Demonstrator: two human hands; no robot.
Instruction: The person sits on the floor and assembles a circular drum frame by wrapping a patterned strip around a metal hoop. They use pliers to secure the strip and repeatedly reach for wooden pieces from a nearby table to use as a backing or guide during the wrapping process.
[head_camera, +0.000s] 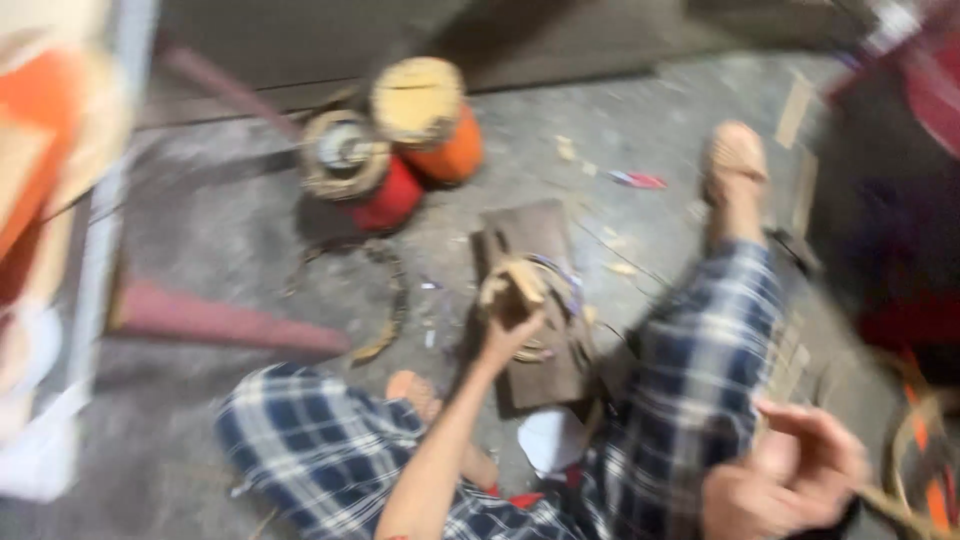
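Looks mid-weave: left hand (505, 335) at frame centre closed round a small cane piece (515, 285) over the wooden board (540, 300); right hand (790, 480), lower right, pinches a strip (895, 508). Next probably threading it through.

Grey concrete floor (230, 210) fills most of the blurred frame, littered with pale wood chips (568, 150) in the upper middle and a small red-blue scrap (636, 180) beside them. A dark wall base (300, 40) runs along the top edge, a reddish plank (225, 322) lies at left centre. Blurry white and orange shapes (45, 150) fill the left edge, dark red furniture (900, 200) the right; light is dim and even.
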